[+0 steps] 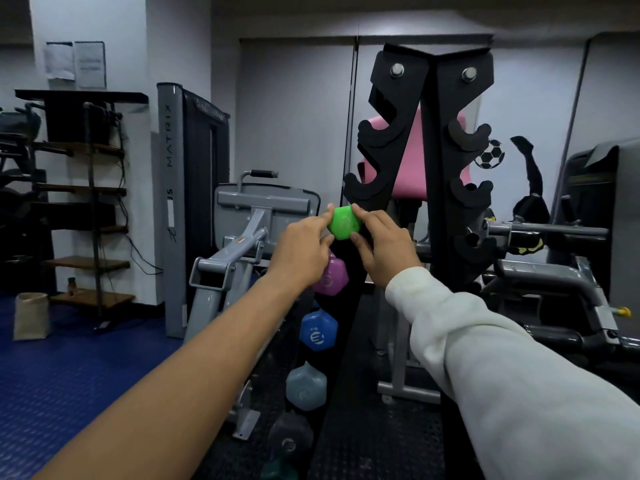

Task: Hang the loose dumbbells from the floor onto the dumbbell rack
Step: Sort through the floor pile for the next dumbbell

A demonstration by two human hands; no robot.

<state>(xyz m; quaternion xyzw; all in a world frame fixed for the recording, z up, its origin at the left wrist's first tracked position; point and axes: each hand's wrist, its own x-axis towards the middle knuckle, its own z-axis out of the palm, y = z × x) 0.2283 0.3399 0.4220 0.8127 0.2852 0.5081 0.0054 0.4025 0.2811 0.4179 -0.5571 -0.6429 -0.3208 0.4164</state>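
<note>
A green dumbbell [343,223] sits at a slot on the left side of the black dumbbell rack [431,140]; only its hexagonal end shows. My left hand [304,251] pinches that end from the left, and my right hand [381,244] pinches it from the right. Below it on the rack hang a purple dumbbell [332,278], a blue one [317,329], a grey-blue one [306,388] and darker ones [289,438]. The upper hooks on both sides of the rack hold nothing.
A grey Matrix weight machine [194,202] stands to the left of the rack, another grey machine [554,271] to the right. A pink mat [419,157] is behind the rack. A wooden shelf [90,202] and a paper bag [31,315] are at far left on the blue floor [69,375].
</note>
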